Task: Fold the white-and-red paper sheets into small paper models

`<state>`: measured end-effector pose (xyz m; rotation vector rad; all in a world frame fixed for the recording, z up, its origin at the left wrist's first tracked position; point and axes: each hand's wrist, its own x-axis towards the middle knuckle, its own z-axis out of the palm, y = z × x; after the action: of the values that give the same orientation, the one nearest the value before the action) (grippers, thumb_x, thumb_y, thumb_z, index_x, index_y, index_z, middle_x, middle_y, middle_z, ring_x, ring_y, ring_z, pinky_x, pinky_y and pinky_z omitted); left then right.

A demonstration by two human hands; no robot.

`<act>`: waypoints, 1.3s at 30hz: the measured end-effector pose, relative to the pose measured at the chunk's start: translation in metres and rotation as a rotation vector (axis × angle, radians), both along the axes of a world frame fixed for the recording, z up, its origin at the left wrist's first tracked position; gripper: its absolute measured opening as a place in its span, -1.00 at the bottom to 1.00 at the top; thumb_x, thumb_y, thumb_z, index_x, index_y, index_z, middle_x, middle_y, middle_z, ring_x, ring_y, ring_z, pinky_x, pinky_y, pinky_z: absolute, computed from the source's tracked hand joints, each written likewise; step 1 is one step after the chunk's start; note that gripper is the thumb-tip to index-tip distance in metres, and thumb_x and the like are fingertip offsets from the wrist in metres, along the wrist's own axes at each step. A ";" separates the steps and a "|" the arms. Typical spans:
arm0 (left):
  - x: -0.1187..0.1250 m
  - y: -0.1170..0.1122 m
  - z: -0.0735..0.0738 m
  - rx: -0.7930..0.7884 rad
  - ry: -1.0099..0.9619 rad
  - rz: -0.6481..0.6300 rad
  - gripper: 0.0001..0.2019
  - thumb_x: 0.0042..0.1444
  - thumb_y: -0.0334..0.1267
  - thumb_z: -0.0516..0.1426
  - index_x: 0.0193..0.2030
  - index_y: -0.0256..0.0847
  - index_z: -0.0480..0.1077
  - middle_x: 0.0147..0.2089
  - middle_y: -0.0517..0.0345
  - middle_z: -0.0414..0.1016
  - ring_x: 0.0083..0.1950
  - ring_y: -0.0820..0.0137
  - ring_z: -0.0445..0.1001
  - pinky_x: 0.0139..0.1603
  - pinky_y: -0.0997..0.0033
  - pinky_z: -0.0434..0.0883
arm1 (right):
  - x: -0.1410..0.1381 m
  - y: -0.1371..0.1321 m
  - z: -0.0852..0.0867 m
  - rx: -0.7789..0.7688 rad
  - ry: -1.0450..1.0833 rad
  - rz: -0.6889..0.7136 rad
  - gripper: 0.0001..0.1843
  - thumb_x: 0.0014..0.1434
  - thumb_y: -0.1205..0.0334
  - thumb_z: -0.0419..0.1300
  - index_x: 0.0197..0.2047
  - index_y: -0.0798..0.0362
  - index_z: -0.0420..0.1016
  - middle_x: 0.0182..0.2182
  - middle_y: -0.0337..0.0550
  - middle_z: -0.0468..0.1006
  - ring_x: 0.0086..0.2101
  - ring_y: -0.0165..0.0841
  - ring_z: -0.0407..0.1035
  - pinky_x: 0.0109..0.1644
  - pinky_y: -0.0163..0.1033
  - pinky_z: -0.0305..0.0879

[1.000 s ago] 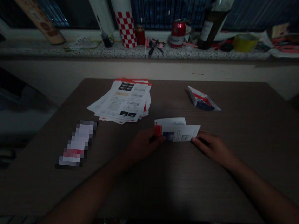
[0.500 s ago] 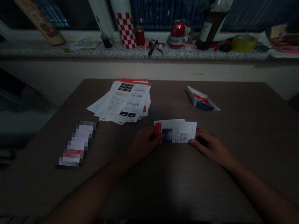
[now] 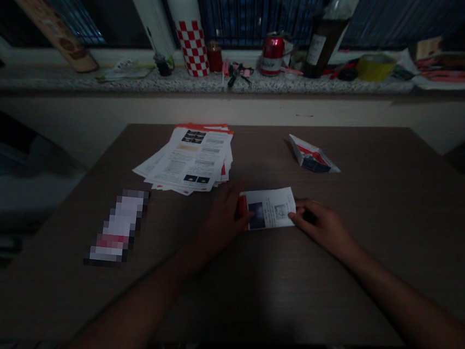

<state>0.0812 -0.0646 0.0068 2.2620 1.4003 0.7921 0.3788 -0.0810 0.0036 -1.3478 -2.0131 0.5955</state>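
Observation:
A folded sheet of paper (image 3: 270,208), printed with a red strip, a dark picture and a square code, lies between my two hands over the table. My left hand (image 3: 229,212) pinches its left edge, thumb on top and fingers behind. At the right edge, my right hand (image 3: 318,221) grips the paper between thumb and fingers. Beyond it sits a folded paper boat (image 3: 312,156) in white, red and dark blue. To the left is a fanned stack of printed sheets (image 3: 193,157).
A phone (image 3: 118,226) with a blurred screen lies on the brown table (image 3: 377,210), left of my arm. On the stone windowsill behind stand a checkered bottle (image 3: 191,41), a red can (image 3: 272,55), a dark bottle (image 3: 321,46) and keys (image 3: 238,76).
The folded paper has tilted, its two offset layers now lined up into one outline. My right hand has shifted slightly left, and my left fingers have lifted a little behind the paper.

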 end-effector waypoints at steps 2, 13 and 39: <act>-0.002 0.001 -0.001 0.022 0.052 -0.050 -0.34 0.36 -0.22 0.27 0.52 -0.09 0.15 0.53 -0.09 0.22 0.54 0.07 0.21 0.54 -0.07 0.24 | 0.000 0.000 -0.001 0.029 -0.033 -0.008 -0.78 0.38 0.00 0.27 -0.02 -0.08 0.59 -0.23 -0.09 0.65 -0.23 -0.14 0.57 -0.09 0.01 0.54; -0.007 0.004 -0.009 0.018 0.189 -0.167 -0.62 0.47 -0.19 0.15 0.37 -0.14 0.41 0.47 -0.05 0.36 0.45 0.11 0.36 0.47 -0.06 0.34 | 0.000 -0.001 -0.003 0.180 -0.147 0.118 -0.61 0.45 0.17 0.20 0.30 -0.14 0.52 0.24 0.05 0.50 0.23 0.00 0.42 0.29 0.24 0.41; -0.005 0.002 -0.002 0.059 0.226 -0.187 -0.62 0.41 -0.21 0.23 0.32 -0.13 0.46 0.34 0.00 0.44 0.34 0.10 0.40 0.41 -0.02 0.38 | -0.005 0.031 -0.005 0.185 -0.231 -0.004 -0.73 0.40 0.10 0.27 0.11 -0.05 0.60 0.01 0.06 0.59 0.02 0.02 0.50 0.14 0.20 0.45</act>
<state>0.0764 -0.0622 0.0053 2.5488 1.2466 0.5380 0.3739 -0.0495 -0.0015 -1.3580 -2.1868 0.2528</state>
